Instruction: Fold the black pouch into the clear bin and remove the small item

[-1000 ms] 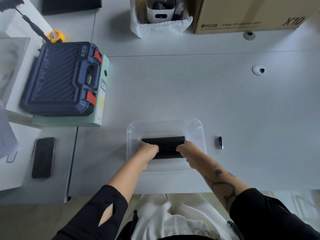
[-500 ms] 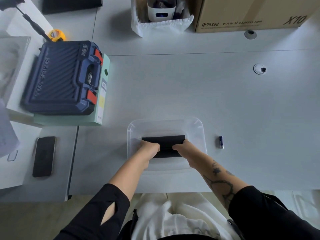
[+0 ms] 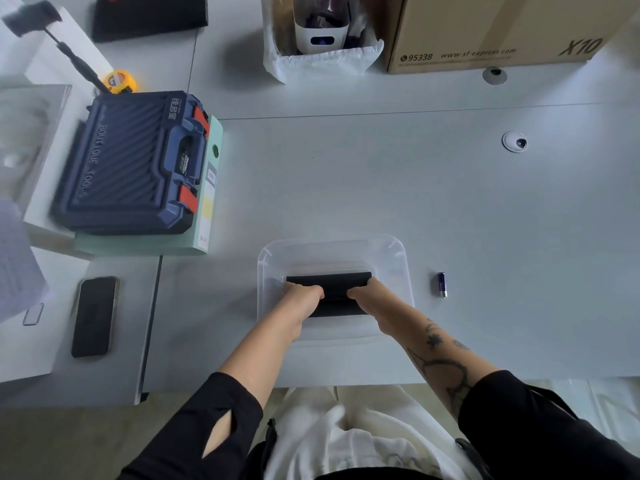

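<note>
A clear plastic bin (image 3: 332, 244) stands on the grey table near its front edge. Inside it lies the black pouch (image 3: 335, 292), folded into a compact rectangle. My left hand (image 3: 300, 299) grips the pouch's left side and my right hand (image 3: 372, 299) grips its right side, both reaching down into the bin with fingers curled over the fabric. A small blue battery (image 3: 441, 285) lies on the table just right of the bin, apart from it and from my hands.
A blue tool case (image 3: 131, 164) rests on a pale green box at the left. A black phone (image 3: 94, 316) lies at the near left. A cardboard box (image 3: 491, 29) and a white bag holding a device (image 3: 320, 36) stand at the back.
Both hands have stayed on the pouch inside the bin, with my right hand's fingers shifting slightly inward over it. The battery has not moved.
</note>
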{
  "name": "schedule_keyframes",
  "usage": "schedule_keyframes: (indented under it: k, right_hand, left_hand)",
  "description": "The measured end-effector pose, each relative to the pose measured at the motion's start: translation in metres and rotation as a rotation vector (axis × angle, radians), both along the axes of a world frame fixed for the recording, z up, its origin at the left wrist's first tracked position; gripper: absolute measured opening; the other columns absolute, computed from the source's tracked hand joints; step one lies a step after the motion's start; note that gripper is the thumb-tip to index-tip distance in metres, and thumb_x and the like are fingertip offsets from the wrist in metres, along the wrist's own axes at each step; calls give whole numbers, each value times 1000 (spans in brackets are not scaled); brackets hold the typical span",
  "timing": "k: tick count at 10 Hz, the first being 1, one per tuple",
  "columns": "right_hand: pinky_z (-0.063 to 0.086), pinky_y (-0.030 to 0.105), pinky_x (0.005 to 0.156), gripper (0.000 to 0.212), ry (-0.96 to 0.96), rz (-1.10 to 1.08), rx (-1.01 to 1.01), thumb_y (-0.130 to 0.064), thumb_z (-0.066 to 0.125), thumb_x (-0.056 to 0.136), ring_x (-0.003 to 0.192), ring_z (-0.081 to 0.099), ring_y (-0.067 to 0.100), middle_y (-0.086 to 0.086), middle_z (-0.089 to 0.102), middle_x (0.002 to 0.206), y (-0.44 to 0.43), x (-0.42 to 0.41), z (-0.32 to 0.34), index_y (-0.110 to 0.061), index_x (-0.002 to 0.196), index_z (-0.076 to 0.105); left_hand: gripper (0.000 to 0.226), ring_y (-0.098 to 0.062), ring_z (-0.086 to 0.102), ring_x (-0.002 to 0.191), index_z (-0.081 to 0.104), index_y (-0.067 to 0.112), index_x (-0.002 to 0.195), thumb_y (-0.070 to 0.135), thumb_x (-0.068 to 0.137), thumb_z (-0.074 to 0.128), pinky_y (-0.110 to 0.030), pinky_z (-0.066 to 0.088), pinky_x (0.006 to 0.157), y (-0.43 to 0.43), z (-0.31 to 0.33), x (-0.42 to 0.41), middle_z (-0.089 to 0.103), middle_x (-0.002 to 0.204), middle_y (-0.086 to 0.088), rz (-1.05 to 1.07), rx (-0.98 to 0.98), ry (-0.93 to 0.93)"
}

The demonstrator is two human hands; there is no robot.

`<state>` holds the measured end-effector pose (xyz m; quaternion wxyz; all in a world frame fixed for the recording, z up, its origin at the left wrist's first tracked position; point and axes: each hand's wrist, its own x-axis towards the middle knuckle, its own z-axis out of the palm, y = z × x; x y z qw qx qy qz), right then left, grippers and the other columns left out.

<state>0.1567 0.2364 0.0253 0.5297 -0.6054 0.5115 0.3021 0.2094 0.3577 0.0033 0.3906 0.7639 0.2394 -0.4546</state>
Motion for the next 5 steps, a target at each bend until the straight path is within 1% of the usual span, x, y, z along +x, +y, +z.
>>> schedule_keyframes:
  k: [1, 2, 3, 4, 5]
  right_hand:
    - [31, 23, 71, 42, 10, -59, 68, -14, 39, 94, 82, 37, 17, 3, 40, 94, -1, 0, 2, -7, 135, 40]
    - [32, 25, 72, 46, -37, -18, 33, -11, 39, 94, 82, 37, 18, 6, 46, 97, 1, -1, 3, -6, 139, 36]
    - [33, 27, 76, 41, -88, 64, -85, -10, 40, 91, 90, 37, 20, 13, 55, 111, 4, -4, 2, -1, 131, 40]
    - [34, 28, 74, 29, -131, 108, -132, -12, 40, 92, 92, 43, 24, 7, 48, 101, 5, -6, 15, -5, 120, 42]
    - [35, 27, 72, 24, -222, 139, -189, -15, 39, 92, 89, 48, 24, 8, 49, 101, 5, -8, 26, -10, 115, 42]
  left_hand:
    - [65, -25, 38, 134, 33, 8, 141, 20, 82, 58, -34, 31, 102, 1, 2, -2, 41, 146, -7, -4, -19, -8]
    - [68, -25, 35, 137, 30, 8, 143, 22, 83, 58, -36, 29, 106, 2, 5, -4, 38, 149, -7, -4, -33, -17]
    - [72, -25, 32, 140, 26, 8, 146, 25, 84, 57, -37, 27, 110, 2, 6, -6, 34, 152, -7, -13, -48, -19]
    - [75, -25, 29, 142, 19, 9, 149, 26, 86, 56, -39, 25, 111, 3, 16, -8, 29, 155, -6, -15, -92, -21]
    - [70, -24, 29, 141, 22, 11, 147, 28, 87, 54, -37, 26, 109, 5, 26, -11, 30, 154, -4, -21, -127, -37]
